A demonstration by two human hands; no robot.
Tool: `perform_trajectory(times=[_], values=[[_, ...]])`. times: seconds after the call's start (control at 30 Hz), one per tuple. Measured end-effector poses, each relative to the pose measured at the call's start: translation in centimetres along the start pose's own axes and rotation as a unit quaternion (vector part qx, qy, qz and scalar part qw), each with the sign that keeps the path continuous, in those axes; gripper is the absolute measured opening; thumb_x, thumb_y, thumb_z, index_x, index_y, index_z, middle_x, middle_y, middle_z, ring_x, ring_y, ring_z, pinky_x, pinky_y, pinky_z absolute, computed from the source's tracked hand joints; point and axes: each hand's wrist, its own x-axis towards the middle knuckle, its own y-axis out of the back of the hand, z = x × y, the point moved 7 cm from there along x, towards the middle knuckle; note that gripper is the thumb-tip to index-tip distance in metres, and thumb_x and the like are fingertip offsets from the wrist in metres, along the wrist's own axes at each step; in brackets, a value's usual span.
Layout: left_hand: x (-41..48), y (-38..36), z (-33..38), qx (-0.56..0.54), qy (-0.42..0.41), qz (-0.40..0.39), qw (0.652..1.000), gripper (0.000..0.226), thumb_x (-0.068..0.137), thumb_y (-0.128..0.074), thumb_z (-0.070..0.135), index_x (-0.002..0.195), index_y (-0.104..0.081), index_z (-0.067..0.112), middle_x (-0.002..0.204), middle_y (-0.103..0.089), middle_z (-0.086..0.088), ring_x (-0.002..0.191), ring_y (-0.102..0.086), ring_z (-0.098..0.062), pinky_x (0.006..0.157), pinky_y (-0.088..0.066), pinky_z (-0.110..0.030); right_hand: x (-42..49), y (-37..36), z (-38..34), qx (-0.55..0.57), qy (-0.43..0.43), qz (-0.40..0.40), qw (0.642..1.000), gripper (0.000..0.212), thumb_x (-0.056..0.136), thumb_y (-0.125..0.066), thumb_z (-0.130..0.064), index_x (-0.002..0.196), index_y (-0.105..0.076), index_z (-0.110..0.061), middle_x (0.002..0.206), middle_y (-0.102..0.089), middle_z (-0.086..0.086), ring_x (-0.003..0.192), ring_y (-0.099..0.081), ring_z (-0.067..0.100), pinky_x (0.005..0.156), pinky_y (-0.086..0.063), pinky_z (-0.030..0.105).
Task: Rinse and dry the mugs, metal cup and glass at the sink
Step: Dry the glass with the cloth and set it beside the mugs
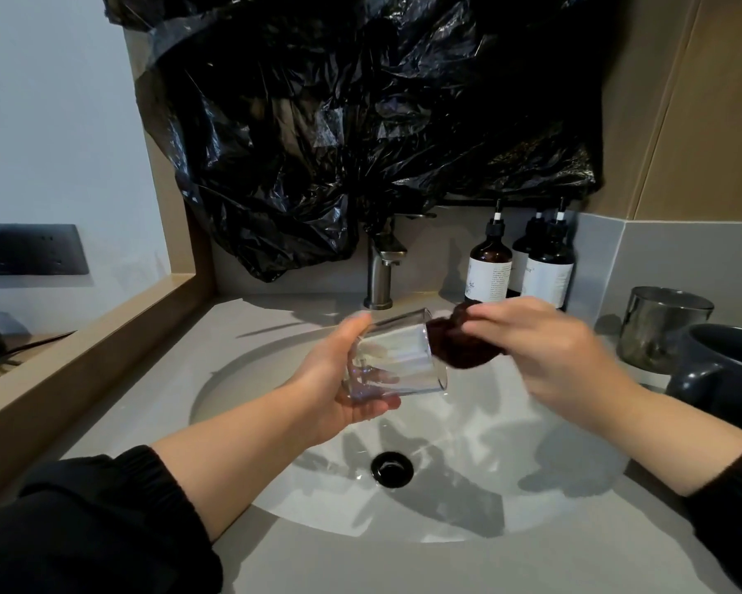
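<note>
Over the sink [240, 426], the left hand [339, 379] cradles the tilted glass [397, 358] loosely on open fingers while the right hand [549, 349] pinches a dark cloth [454, 340] at its rim, so a hard push could probably tip the wet glass into the basin.

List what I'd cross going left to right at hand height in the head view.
Left hand → glass → dark cloth → right hand → metal cup → dark mug.
</note>
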Motion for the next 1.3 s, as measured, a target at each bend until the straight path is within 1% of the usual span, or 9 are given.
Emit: perform_trajectory(times=[0.07,0.2,0.5,0.63,0.73,0.93,1.1,1.17,1.3], values=[[0.2,0.2,0.5,0.002,-0.029,0.011,1.000,0.051,0.089,-0.055,0.053,0.117,-0.059,0.010,0.099,-0.070,-0.018,0.060,-0.069,-0.030,0.044,-0.049,-0.024,-0.5,1.3,3.2,0.143,-0.237,0.041,0.960,0.053,0.083,-0.057,0.015,0.106,-0.067,-0.031,0.102,-0.067,-0.014,0.095,-0.066,0.009,0.088,-0.048,0.019],[0.0,-0.2,1.2,0.017,-0.081,0.040,0.996,0.030,0.091,-0.055,0.050,0.105,-0.058,0.023,0.106,-0.064,-0.012,0.073,-0.071,-0.031,0.051,-0.055,-0.030,-2.1,-0.1,4.2,0.434,-0.495,0.059,0.751,0.030,0.085,-0.060,0.005,0.087,-0.071,-0.023,0.075,-0.073,-0.004,0.067,-0.069,0.008,0.061,-0.059,0.031],[-2.2,-2.8,2.0,0.138,-0.198,-0.074,0.968,0.009,0.095,-0.053,0.037,0.100,-0.057,0.031,0.102,-0.057,0.002,0.088,-0.063,-0.010,0.066,-0.061,-0.035,-3.0,-4.4,-0.6,0.545,-0.596,-0.103,0.581,0.012,0.089,-0.058,-0.008,0.094,-0.065,0.000,0.068,-0.057,0.014,0.055,-0.056,0.028,0.046,-0.053,0.035],[-2.3,-3.2,2.1,0.177,-0.217,-0.117,0.953,0.022,0.091,-0.059,0.032,0.113,-0.052,0.032,0.113,-0.050,0.004,0.093,-0.062,-0.009,0.071,-0.061,-0.036,-3.5,-4.4,-1.1,0.605,-0.628,-0.088,0.482,0.017,0.073,-0.063,-0.011,0.089,-0.062,-0.007,0.078,-0.057,0.013,0.056,-0.052,0.025,0.039,-0.050,0.030],[-2.7,-3.6,2.5,0.209,-0.256,-0.145,0.933,0.030,0.087,-0.065,0.022,0.113,-0.052,0.029,0.112,-0.054,-0.001,0.091,-0.065,-0.016,0.069,-0.061,-0.034,-3.6,-4.3,-1.4,0.631,-0.635,-0.081,0.438,0.009,0.086,-0.052,-0.003,0.088,-0.061,-0.002,0.060,-0.054,0.009,0.039,-0.047,0.018,0.034,-0.043,0.023],[-3.8,-3.8,3.3,0.339,-0.392,-0.105,0.849,0.046,0.068,-0.072,0.051,0.105,-0.046,0.053,0.105,-0.056,0.025,0.098,-0.055,0.003,0.080,-0.044,-0.009,-2.9,-3.9,-2.2,0.678,-0.597,-0.103,0.416,0.015,0.085,-0.046,-0.003,0.090,-0.060,0.001,0.056,-0.060,0.012,0.034,-0.052,0.017,0.031,-0.040,0.019],[-4.0,-3.6,3.4,0.401,-0.416,-0.097,0.810,0.054,0.076,-0.075,0.040,0.106,-0.034,0.059,0.111,-0.046,0.030,0.103,-0.046,0.015,0.080,-0.035,0.001,-2.4,-3.7,-2.0,0.741,-0.540,-0.113,0.382,0.058,0.076,-0.065,-0.041,0.116,-0.066,0.001,0.117,-0.064,0.020,0.102,-0.065,0.036,0.077,-0.057,0.039],[-3.7,-3.5,3.2,0.427,-0.400,-0.106,0.804,0.056,0.079,-0.072,0.041,0.109,-0.028,0.060,0.114,-0.041,0.030,0.103,-0.045,0.012,0.081,-0.031,0.003,-2.0,-3.5,-2.7,0.752,-0.501,-0.138,0.405,0.062,0.069,-0.075,-0.042,0.117,-0.067,-0.003,0.120,-0.064,0.021,0.107,-0.064,0.034,0.078,-0.057,0.038],[-2.5,-3.5,2.1,0.450,-0.345,-0.123,0.815,0.057,0.079,-0.071,0.047,0.118,-0.030,0.056,0.127,-0.040,0.023,0.113,-0.047,-0.005,0.097,-0.040,-0.022,-2.6,-4.1,-1.3,0.639,-0.542,-0.122,0.532,0.027,0.069,-0.066,-0.020,0.094,-0.066,-0.010,0.080,-0.071,0.009,0.064,-0.069,0.020,0.047,-0.046,0.023]])
